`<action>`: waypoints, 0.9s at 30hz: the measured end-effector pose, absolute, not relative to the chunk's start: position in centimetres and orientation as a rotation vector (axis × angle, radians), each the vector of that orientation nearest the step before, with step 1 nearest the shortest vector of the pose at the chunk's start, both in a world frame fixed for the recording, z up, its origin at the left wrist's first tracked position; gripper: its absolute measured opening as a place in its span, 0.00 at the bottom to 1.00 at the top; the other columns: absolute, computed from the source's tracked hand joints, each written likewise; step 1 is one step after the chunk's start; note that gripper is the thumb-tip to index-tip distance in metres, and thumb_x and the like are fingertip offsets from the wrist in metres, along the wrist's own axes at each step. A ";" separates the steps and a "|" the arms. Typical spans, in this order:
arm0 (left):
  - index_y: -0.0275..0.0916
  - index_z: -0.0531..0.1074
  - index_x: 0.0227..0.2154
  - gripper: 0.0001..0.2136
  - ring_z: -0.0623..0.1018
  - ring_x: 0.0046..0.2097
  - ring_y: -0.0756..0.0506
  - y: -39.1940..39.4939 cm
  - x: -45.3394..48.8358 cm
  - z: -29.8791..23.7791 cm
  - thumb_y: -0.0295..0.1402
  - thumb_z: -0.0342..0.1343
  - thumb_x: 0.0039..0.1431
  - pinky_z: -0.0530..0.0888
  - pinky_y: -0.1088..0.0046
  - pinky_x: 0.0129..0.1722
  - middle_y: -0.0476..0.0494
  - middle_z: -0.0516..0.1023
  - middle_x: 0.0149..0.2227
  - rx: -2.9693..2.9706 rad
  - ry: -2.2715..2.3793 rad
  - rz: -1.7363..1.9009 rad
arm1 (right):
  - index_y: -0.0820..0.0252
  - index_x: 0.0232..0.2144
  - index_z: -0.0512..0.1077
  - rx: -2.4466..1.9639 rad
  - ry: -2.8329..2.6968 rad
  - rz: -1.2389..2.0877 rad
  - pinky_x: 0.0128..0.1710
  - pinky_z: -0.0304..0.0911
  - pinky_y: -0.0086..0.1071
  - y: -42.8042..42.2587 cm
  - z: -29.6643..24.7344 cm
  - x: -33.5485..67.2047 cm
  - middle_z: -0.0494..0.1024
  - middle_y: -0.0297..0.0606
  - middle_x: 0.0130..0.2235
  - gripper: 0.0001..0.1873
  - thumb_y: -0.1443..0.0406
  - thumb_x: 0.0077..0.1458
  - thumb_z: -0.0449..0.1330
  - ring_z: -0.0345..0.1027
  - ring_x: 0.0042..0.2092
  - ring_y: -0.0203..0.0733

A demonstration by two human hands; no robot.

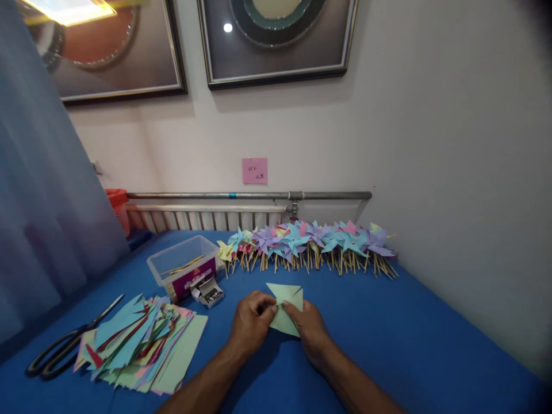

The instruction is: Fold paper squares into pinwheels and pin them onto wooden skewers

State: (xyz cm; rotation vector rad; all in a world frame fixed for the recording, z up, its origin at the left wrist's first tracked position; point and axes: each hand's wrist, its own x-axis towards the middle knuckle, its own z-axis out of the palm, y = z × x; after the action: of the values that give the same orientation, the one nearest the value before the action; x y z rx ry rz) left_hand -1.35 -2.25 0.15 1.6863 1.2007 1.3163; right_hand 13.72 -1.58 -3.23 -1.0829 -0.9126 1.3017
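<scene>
A light green paper square (290, 294) with slits cut in from its corners is held up over the blue table. My left hand (253, 316) pinches its left edge between thumb and fingers. On the right side, my right hand (308, 323) grips it with the thumb across the front, near the centre, and the fingers behind. Left of my hands lies a pile of cut coloured paper (142, 345). A small open box of metal pins (211, 294) sits beyond my left hand.
Scissors (69, 345) lie at the far left beside the paper pile. A clear plastic tub (183, 264) holds thin sticks. Many finished paper pinwheels (297, 238) on sticks line the back of the table, near the radiator (194, 218). A curtain (52, 184) hangs at left.
</scene>
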 end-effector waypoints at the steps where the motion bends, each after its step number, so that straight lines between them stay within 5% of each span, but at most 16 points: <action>1: 0.38 0.81 0.28 0.06 0.71 0.31 0.48 -2.2 -1.4 0.1 0.32 0.60 0.52 0.66 0.74 0.32 0.46 0.75 0.28 1.675 1.189 1.302 | 0.63 0.37 0.78 -1.083 -0.907 1.303 0.29 0.69 0.34 -1.6 -3.2 13.7 0.84 0.41 0.31 0.23 0.54 0.42 0.71 0.77 0.29 0.47; 6: 0.36 0.80 0.29 0.08 0.71 0.29 0.48 -1.8 -1.3 -0.3 0.36 0.60 0.50 0.65 0.74 0.30 0.46 0.77 0.26 1.435 1.142 1.264 | 0.64 0.38 0.77 -1.067 -0.901 1.325 0.28 0.69 0.33 -1.7 -3.0 13.7 0.84 0.39 0.30 0.23 0.53 0.43 0.70 0.76 0.27 0.45; 14: 0.36 0.74 0.25 0.14 0.69 0.24 0.52 -1.1 -1.0 -0.5 0.35 0.69 0.33 0.65 0.76 0.27 0.50 0.74 0.22 1.099 1.087 1.266 | 0.65 0.38 0.78 -1.089 -0.950 1.310 0.26 0.68 0.31 -2.3 -2.4 13.6 0.83 0.39 0.29 0.25 0.52 0.42 0.72 0.74 0.27 0.41; 27: 0.36 0.72 0.22 0.14 0.66 0.21 0.53 -1.2 -0.9 -0.6 0.38 0.69 0.34 0.62 0.75 0.24 0.52 0.71 0.18 1.069 1.176 1.199 | 0.64 0.37 0.78 -1.076 -1.106 1.350 0.27 0.67 0.32 -2.4 -2.2 13.7 0.83 0.41 0.29 0.32 0.41 0.46 0.65 0.76 0.29 0.47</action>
State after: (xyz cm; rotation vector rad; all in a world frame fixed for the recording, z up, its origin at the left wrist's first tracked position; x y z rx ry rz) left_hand -0.91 -1.18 -0.59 1.0694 1.1762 1.1994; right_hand 13.70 -2.43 -2.19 -1.0760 -1.1063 1.3500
